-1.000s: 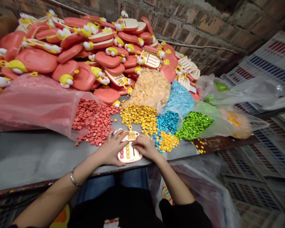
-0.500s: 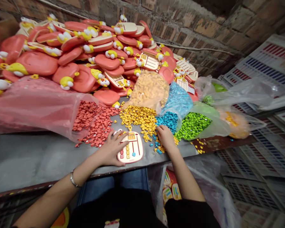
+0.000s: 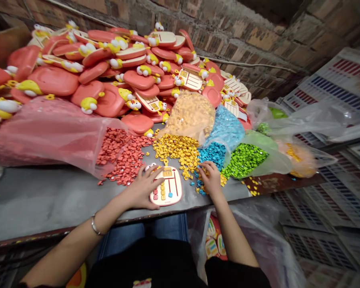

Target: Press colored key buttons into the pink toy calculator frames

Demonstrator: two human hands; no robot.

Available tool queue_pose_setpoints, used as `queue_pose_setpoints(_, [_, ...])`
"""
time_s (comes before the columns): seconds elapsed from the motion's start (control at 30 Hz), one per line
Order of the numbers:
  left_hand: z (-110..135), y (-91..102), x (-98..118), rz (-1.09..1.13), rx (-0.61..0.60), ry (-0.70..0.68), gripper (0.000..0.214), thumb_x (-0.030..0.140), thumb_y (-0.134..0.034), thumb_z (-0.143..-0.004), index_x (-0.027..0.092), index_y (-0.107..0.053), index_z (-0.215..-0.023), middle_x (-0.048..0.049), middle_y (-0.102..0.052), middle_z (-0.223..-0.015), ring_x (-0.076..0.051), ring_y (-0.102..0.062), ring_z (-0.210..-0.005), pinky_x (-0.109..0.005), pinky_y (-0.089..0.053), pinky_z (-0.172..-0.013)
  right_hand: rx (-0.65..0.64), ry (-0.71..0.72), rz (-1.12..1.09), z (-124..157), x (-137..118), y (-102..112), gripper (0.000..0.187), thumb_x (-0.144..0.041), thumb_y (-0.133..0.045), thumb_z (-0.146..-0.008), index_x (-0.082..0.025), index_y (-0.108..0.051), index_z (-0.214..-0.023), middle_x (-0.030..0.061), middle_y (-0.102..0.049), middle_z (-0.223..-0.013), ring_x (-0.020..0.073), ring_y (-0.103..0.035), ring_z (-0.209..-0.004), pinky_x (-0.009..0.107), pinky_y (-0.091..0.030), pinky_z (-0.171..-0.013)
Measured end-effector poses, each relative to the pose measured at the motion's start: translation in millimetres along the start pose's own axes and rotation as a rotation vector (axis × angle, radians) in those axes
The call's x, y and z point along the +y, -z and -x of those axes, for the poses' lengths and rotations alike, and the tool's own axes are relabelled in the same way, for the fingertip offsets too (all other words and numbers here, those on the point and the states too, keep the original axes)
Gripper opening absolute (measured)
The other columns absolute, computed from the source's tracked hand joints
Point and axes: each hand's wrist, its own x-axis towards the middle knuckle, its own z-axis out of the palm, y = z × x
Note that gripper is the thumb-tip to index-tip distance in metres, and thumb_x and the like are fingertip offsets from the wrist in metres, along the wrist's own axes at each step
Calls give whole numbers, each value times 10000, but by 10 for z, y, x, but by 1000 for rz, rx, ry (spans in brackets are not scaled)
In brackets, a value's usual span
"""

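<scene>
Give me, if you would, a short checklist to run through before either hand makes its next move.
1. Left hand on the white board: ok, spread across its left side.
2. Board resting on the gray tabletop: ok, near the front edge.
3. Blue piece on the board: ok, at the lower end of a red line.
4. Right hand clear of the board: ok, among loose pieces to its right.
5. Piece between the right fingertips: cannot tell, too small to make out.
6. Loose colors kept apart: not ok, blue pieces and yellow pieces mingle by the right hand.
</scene>
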Motion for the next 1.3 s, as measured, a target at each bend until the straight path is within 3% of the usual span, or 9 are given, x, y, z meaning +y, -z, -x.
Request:
queue_pose_setpoints(0.17, [-1, 5, 4, -10, 2, -3, 861, 661, -718, -617, 216, -493, -1319, -157, -221, -1573, -409, -188, -1409, -602, -45, -1105, -154, 65, -230, -39, -452, -227, 96, -240, -588, -900, -216, -679, -918, 67, -626, -935, 215, -590, -919, 358, -483, -816])
queue_pose_setpoints(0.33, [-6, 9, 3, -19, -1, -2, 875, 664, -718, -607, 227, -488, -1329, -150, -233, -1570, -408, -193, -1410, -594, -35, -1109, -244, 103, -198, -200, -556, -503, 107, -184, -579, -895, -196, -681, -865, 71, -613, -896, 213, -574, -889, 351, -476, -798])
queue_pose_setpoints(0.53, [-18, 14, 10, -14, 13, 3, 863, 662, -729, -586, 239, -511, -1306, -137, -244, -1568, -415, -223, -1391, -606, -51, -1105, -398, 137, -234, -179, -552, -398, 82, -163, -607, -873, -198, -654, -817, 52, -624, -870, 204, -571, -860, 347, -460, -779])
queue_pose_setpoints(0.73, [-20, -3, 15, -33, 24, 3, 900, 667, -728, -584, 224, -496, -1332, -157, -263, -1556, -418, -226, -1390, -609, -55, -1100, -389, 177, -272, -58, -721, -439, 47, -178, -650, -855, -199, -657, -813, 55, -634, -879, 212, -557, -908, 372, -457, -836])
queue_pose_setpoints(0.87, [-13, 13, 21, -22, 24, 4, 856, 655, -737, -583, 235, -518, -1295, -138, -267, -1559, -407, -233, -1389, -594, -70, -1105, -550, 243, -368, 12, -750, -245, 39, -243, -691, -842, -221, -690, -875, 44, -643, -937, 216, -551, -1017, 396, -438, -933])
queue_pose_setpoints(0.93, [-11, 20, 22, -19, 20, 11, 852, 648, -739, -586, 238, -517, -1299, -137, -277, -1554, -411, -235, -1386, -595, -77, -1103, -506, 176, -395, 69, -663, -103, 70, -269, -664, -865, -233, -696, -916, 51, -637, -997, 215, -564, -1028, 394, -448, -931])
queue_pose_setpoints(1.07, [-12, 19, 19, -24, 20, 13, 861, 659, -728, -592, 237, -515, -1312, -147, -292, -1545, -417, -233, -1384, -596, -75, -1102, -156, -51, -154, 169, -319, 30, 100, -242, -578, -896, -215, -674, -890, 77, -620, -948, 234, -576, -938, 394, -472, -844])
queue_pose_setpoints(1.17, [-16, 19, 16, -20, 24, 12, 856, 664, -728, -591, 235, -522, -1302, -146, -296, -1544, -412, -234, -1387, -589, -82, -1104, -149, -59, 55, 189, -113, -13, 146, -175, -524, -882, -204, -660, -838, 83, -607, -875, 238, -563, -858, 377, -470, -776])
queue_pose_setpoints(1.3, [-17, 21, 3, -14, 20, 23, 857, 661, -728, -595, 231, -518, -1306, -145, -298, -1544, -410, -228, -1392, -597, -69, -1107, -119, -49, -21, 129, -144, -60, 211, -159, -447, -914, -206, -649, -876, 84, -606, -903, 219, -573, -849, 357, -482, -764])
